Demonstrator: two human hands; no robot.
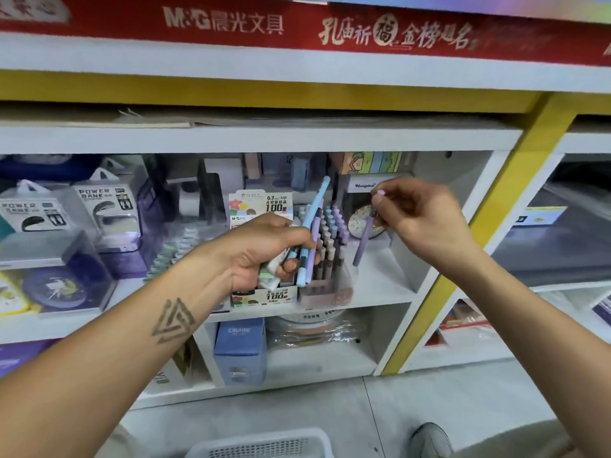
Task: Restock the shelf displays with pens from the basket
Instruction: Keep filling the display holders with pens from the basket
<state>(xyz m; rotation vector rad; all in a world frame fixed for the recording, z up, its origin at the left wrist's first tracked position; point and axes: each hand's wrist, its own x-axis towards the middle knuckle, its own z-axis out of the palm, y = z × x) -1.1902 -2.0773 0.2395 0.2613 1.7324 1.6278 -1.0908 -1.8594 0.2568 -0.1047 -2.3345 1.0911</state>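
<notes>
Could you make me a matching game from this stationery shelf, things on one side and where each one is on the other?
Things:
1. purple pen
2. pen bundle
3. basket
4. blue box

Places:
A. on the floor, bottom edge of view
B. pinched in the right hand
C. lower shelf
D. gripped in the left hand

Pairs: 1-B, 2-D, 3-A, 4-C
</notes>
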